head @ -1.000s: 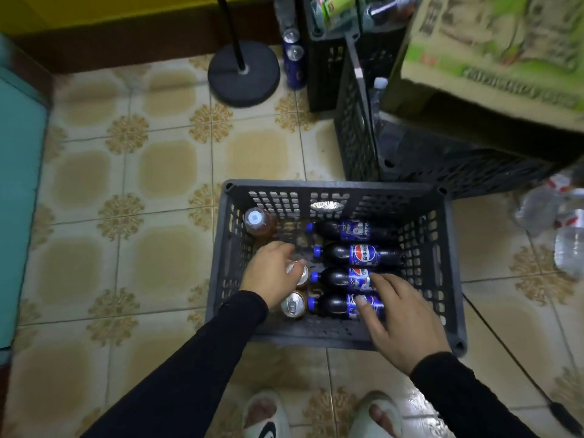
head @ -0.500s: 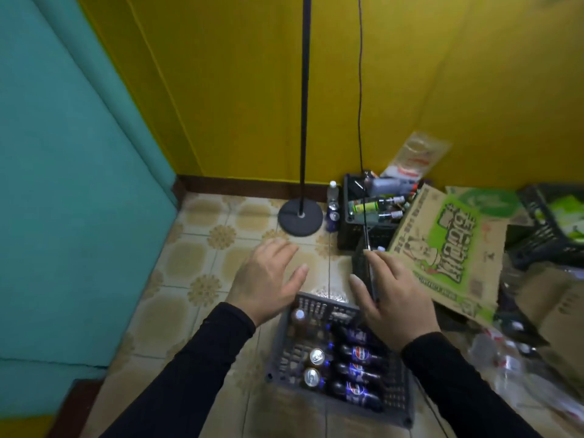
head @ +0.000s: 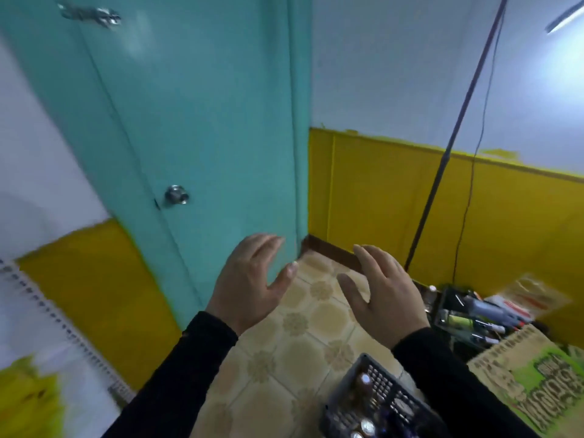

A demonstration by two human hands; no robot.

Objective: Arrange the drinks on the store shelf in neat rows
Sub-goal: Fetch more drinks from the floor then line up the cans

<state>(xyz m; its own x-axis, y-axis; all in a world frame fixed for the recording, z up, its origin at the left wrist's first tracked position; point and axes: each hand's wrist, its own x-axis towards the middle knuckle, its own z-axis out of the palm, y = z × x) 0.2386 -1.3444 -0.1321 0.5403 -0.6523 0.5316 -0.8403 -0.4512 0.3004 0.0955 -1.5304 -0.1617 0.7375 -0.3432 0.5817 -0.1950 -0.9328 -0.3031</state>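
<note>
Both hands hang in the air over the tiled floor (head: 303, 349), holding nothing. The left hand (head: 249, 286) has its fingers (head: 268, 245) released and spread; the right hand (head: 384, 295) likewise has loose, straight fingers (head: 366, 257). Below and right of the right fingers sits the dark crate (head: 376, 393) on the floor, with drinks (head: 366, 426) inside it. A teal door (head: 196, 121) stands beyond the left fingers.

Two bare hands are seen, the left hand (head: 249, 282) and the right hand (head: 384, 290). No rings, watch or gloves are worn. Each arm is covered to the wrist by a long black sleeve (head: 177, 374) of plain, unmarked fabric.
</note>
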